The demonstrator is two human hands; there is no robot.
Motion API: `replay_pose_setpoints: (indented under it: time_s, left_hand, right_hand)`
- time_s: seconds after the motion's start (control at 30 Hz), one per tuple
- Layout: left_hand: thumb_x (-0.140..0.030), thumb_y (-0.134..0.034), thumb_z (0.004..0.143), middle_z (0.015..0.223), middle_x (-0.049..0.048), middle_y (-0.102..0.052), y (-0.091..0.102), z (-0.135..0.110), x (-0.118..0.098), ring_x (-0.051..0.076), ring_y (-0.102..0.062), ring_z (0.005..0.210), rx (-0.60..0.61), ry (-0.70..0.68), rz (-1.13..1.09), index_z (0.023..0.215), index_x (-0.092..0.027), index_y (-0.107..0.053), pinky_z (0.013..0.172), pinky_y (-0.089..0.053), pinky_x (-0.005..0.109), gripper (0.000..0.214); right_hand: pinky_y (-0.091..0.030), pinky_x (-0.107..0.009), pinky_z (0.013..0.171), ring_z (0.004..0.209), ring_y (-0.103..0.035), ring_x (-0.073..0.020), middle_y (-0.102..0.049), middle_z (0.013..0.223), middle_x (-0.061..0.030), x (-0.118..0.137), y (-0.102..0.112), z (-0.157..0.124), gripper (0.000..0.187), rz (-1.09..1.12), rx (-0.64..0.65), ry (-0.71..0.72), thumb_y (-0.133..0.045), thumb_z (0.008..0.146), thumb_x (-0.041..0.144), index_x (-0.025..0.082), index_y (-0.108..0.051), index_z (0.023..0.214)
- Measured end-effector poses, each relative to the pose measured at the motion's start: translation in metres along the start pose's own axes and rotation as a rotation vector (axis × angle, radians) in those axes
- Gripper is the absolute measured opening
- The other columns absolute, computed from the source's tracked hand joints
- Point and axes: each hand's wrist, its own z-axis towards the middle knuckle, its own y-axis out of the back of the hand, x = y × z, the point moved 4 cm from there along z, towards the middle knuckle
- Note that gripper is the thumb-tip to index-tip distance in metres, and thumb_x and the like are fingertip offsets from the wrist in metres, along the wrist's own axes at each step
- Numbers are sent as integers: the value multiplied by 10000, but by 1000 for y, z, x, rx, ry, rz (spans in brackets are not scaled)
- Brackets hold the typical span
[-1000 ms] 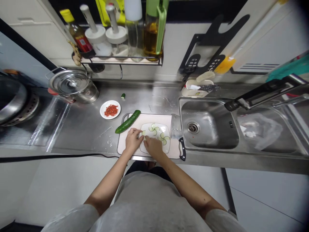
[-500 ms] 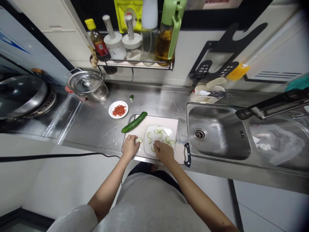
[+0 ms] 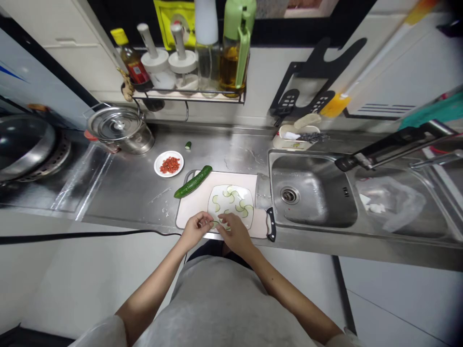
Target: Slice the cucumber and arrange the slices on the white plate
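Note:
My left hand (image 3: 196, 229) pinches cucumber slices (image 3: 215, 224) at the near left edge of a white square plate (image 3: 224, 206). Close against it, the thumb and forefinger of my right hand (image 3: 236, 234) take hold of the same thin slices; the fingers partly hide them. On the plate, thin cucumber slices (image 3: 232, 193) lie in curved pairs. The plate rests on a pale cutting board (image 3: 195, 207). A long green cucumber (image 3: 193, 182) lies across the board's far left corner. At the board's right end is a knife with a black handle (image 3: 271, 224).
Behind the board are a small white dish of chopped red bits (image 3: 156, 166) and a cucumber end (image 3: 188, 145). A lidded steel pot (image 3: 139, 141) stands at the back left. The sink (image 3: 314, 193) is on the right. A bottle rack (image 3: 217, 99) hangs above.
My left hand has lifted cucumber slices off the board and moved right to the plate's edge. My right hand has drawn back from the plate's middle to meet it. The view has shifted slightly.

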Motion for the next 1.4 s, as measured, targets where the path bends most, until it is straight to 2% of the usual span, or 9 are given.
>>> replay_pose_setpoints:
  time_s: [0.13, 0.23, 0.3, 0.37, 0.47, 0.57, 0.77, 1.2, 1.4]
  left_hand:
    - [-455, -728, 659, 642, -37, -492, -18, -13, -6, 83, -406, 594, 3, 73, -141, 794, -171, -596, 572, -325, 212, 341]
    - [-569, -709, 648, 672, -26, -529, -27, -16, -2, 83, -429, 584, 6, 201, -253, 876, -177, -592, 531, -294, 202, 468]
    - [-666, -623, 686, 701, -11, -563, -33, -19, 5, 83, -450, 573, 71, 344, -322, 948, -180, -593, 492, -250, 196, 553]
    - [-737, -503, 730, 739, 16, -596, -40, -23, 12, 87, -473, 576, 190, 490, -393, 947, -168, -608, 476, -238, 197, 618]
    - [-695, -500, 765, 715, 20, -588, -46, -28, 19, 89, -486, 591, 315, 605, -518, 871, -161, -625, 506, -301, 199, 559]
    - [-538, -617, 764, 715, -4, -576, -44, -27, 19, 86, -498, 609, 324, 588, -573, 974, -202, -629, 546, -341, 194, 397]
    - [-410, -706, 715, 711, -25, -551, -40, -26, 9, 57, -480, 579, 351, 578, -517, 1098, -219, -605, 536, -324, 168, 440]
    - [-307, -788, 634, 843, 2, -616, -29, -20, 4, 55, -497, 635, 361, 489, -467, 1118, -219, -615, 542, -307, 168, 521]
    - [-329, -789, 637, 793, -2, -590, -27, -15, -1, 73, -499, 659, 375, 427, -446, 1169, -216, -591, 576, -322, 186, 578]
  right_hand:
    - [-413, -273, 769, 869, -536, -163, -612, 832, -36, 0, -3, -8, 200, 75, -15, 26, -465, 928, 322, 188, -594, 853]
    - [-407, -269, 751, 850, -533, -156, -608, 819, -29, -2, 1, -13, 205, 90, -20, 27, -451, 938, 318, 192, -596, 866]
    - [-403, -279, 778, 867, -526, -158, -613, 840, -33, -2, 6, -17, 222, 87, -28, 74, -436, 949, 314, 194, -616, 901]
    - [-398, -298, 805, 889, -515, -167, -618, 872, -43, 0, 9, -21, 244, 62, -29, 140, -416, 960, 304, 199, -636, 974]
    - [-396, -319, 811, 890, -505, -179, -622, 914, -59, 2, 11, -28, 280, 0, -10, 225, -398, 970, 305, 205, -633, 1085]
    - [-399, -327, 814, 879, -503, -180, -625, 945, -68, 1, 10, -34, 282, -53, 23, 270, -391, 974, 310, 209, -642, 1052]
    - [-409, -322, 809, 876, -495, -177, -622, 929, -65, -2, 12, -37, 256, -78, 32, 300, -409, 968, 299, 211, -640, 1035]
    - [-407, -321, 791, 859, -489, -180, -618, 920, -59, -1, 14, -30, 236, -90, 84, 306, -423, 957, 291, 210, -642, 992]
    - [-409, -320, 786, 880, -505, -180, -617, 918, -58, -1, 18, -22, 224, -66, 103, 271, -429, 954, 303, 220, -635, 979]
